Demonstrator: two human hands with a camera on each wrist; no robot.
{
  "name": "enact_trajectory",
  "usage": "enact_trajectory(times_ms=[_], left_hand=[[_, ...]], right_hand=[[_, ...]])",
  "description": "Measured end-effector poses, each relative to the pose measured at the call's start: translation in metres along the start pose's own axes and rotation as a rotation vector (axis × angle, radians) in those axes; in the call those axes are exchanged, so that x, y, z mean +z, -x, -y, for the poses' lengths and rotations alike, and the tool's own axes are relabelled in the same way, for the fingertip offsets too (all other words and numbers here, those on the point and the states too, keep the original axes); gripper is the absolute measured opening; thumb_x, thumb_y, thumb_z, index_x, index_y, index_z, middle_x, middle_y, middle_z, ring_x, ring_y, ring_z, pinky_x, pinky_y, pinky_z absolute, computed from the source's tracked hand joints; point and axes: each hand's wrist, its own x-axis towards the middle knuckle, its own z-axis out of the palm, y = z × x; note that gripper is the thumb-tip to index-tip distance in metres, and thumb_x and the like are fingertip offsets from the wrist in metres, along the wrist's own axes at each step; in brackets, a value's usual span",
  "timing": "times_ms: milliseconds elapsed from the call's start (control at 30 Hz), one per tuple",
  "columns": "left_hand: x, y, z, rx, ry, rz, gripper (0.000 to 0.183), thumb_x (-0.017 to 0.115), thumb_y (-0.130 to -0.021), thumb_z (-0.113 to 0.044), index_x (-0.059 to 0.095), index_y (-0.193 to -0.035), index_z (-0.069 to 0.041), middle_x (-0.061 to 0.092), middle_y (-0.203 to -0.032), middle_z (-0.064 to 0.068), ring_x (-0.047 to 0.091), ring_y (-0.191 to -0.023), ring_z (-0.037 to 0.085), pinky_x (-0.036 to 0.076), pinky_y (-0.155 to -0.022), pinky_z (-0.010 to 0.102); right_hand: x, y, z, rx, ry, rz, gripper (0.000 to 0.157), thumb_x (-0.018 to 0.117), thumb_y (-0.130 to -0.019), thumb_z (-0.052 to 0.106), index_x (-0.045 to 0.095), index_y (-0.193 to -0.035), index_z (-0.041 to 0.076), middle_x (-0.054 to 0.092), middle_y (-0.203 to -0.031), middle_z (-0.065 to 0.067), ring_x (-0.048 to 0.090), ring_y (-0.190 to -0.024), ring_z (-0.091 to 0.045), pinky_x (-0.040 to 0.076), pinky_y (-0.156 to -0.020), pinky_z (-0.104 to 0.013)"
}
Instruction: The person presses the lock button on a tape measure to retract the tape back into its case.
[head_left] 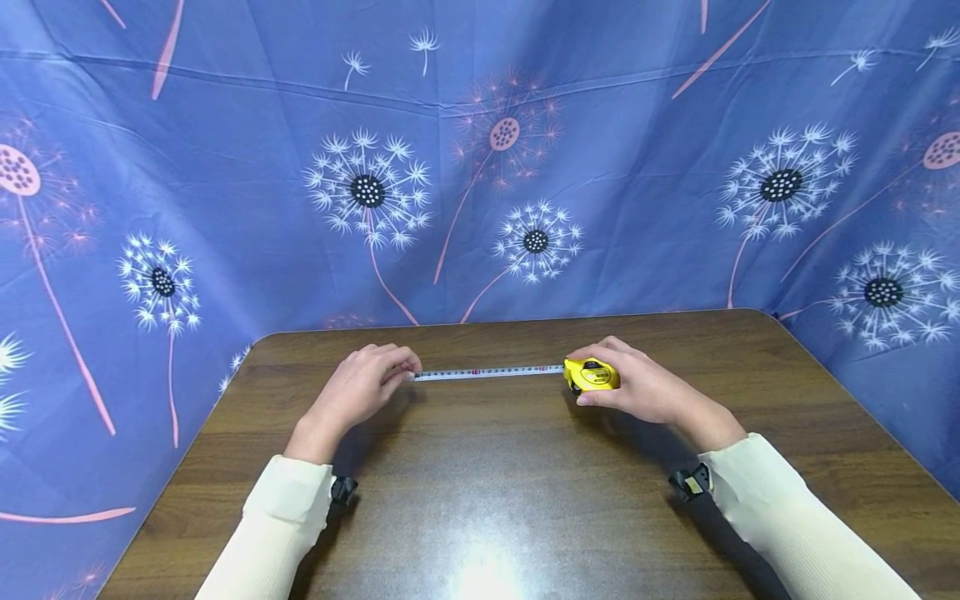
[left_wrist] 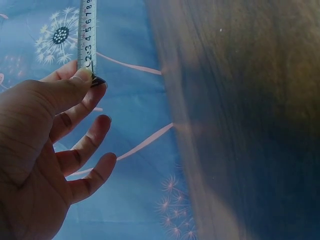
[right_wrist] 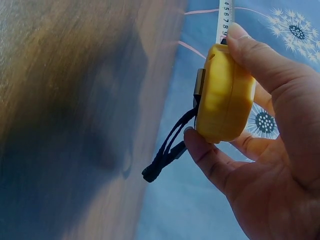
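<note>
A yellow tape measure (head_left: 595,374) is held in my right hand (head_left: 637,385), thumb and fingers around its case. From it a white blade (head_left: 487,372) with black numbers runs straight to the left, above the table. My left hand (head_left: 363,385) pinches the blade's end between thumb and index finger; the dark end hook (left_wrist: 98,81) peeks out past the thumb in the left wrist view. The other fingers of that hand are loosely bent. A black wrist strap (right_wrist: 167,145) dangles from the case in the right wrist view, beside a metal belt clip (right_wrist: 199,81).
Beneath both hands lies a brown wood-grain table (head_left: 480,467) with a bright glare near its front. Behind and beside it hangs a blue cloth (head_left: 630,167) printed with dandelions. Each wrist wears a small black device (head_left: 690,481) by a pale sleeve (head_left: 787,508).
</note>
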Motion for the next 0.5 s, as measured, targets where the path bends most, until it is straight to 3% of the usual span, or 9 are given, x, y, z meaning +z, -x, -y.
enact_trajectory(times_ms=[200, 500], left_hand=[[0.0007, -0.0006, -0.0009, -0.005, -0.009, 0.004, 0.014, 0.074, -0.096, -0.009, 0.073, -0.102, -0.022, 0.072, -0.095, -0.013, 0.068, -0.087, 0.017, 0.052, -0.080, 0.045], [0.0001, -0.0025, -0.0019, -0.022, -0.006, 0.039, 0.014, 0.072, -0.098, -0.009, 0.073, -0.103, -0.022, 0.074, -0.099, -0.009, 0.068, -0.092, 0.018, 0.053, -0.082, 0.045]], right_hand=[[0.0003, -0.0023, 0.0017, -0.020, 0.001, 0.003, 0.059, 0.088, -0.085, 0.029, 0.063, -0.137, 0.018, 0.058, -0.122, -0.006, 0.057, -0.094, -0.018, 0.052, -0.079, -0.037], [0.0004, -0.0033, 0.0033, -0.020, 0.005, 0.007, 0.059, 0.088, -0.085, 0.032, 0.063, -0.137, 0.019, 0.058, -0.119, -0.003, 0.056, -0.093, -0.017, 0.051, -0.077, -0.035]])
